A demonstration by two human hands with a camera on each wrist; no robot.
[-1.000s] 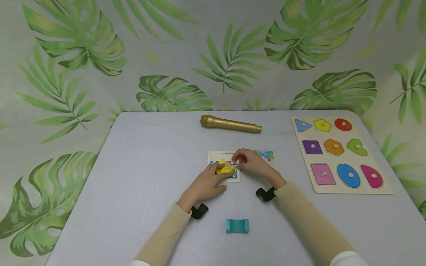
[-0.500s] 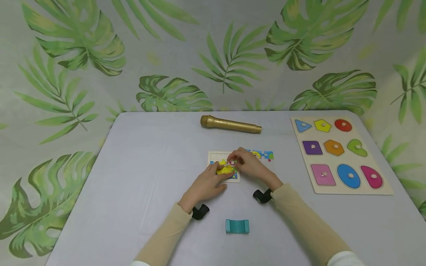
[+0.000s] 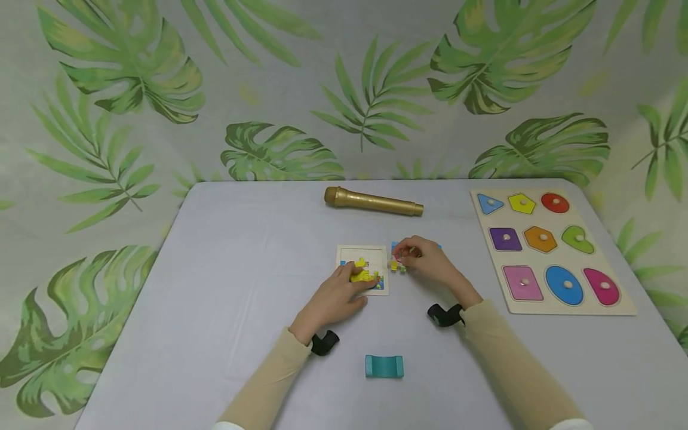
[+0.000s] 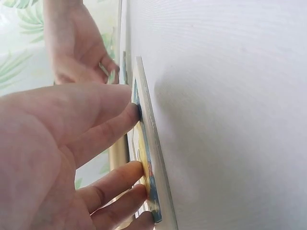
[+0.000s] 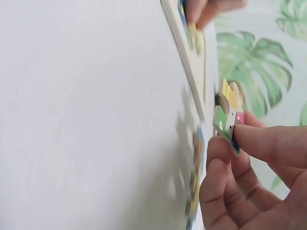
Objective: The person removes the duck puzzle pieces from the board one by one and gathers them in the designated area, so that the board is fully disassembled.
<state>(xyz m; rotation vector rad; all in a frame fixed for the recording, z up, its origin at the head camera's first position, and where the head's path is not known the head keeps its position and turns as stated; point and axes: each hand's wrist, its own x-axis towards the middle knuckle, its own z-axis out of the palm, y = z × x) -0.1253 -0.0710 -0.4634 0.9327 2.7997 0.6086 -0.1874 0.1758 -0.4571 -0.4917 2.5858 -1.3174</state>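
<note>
My left hand (image 3: 333, 295) rests on a small wooden jigsaw tray (image 3: 383, 291), fingertips touching the yellow puzzle pieces (image 3: 364, 272) inside it. The left wrist view has these fingers (image 4: 115, 177) fairly straight, pressing on the picture surface. Just to the right of the tray, my right hand (image 3: 432, 263) pinches a jigsaw piece (image 5: 222, 117) between thumb and fingers, lifted off the table. This piece has yellow, green and pink parts. More loose puzzle pieces (image 3: 394, 245) lie on the table beyond the right hand, mostly hidden by it.
A gold microphone (image 3: 373, 201) lies behind the tray. At the right stands a wooden shape board (image 3: 570, 308) with colored knobbed shapes. A teal curved block (image 3: 384, 366) sits nearer, between the forearms. Patterned leaf cloth hangs behind the white table (image 3: 242, 269).
My right hand first moved left over the tray, then drew back to the right with a jigsaw piece pinched in it. My left hand has stayed on the tray.
</note>
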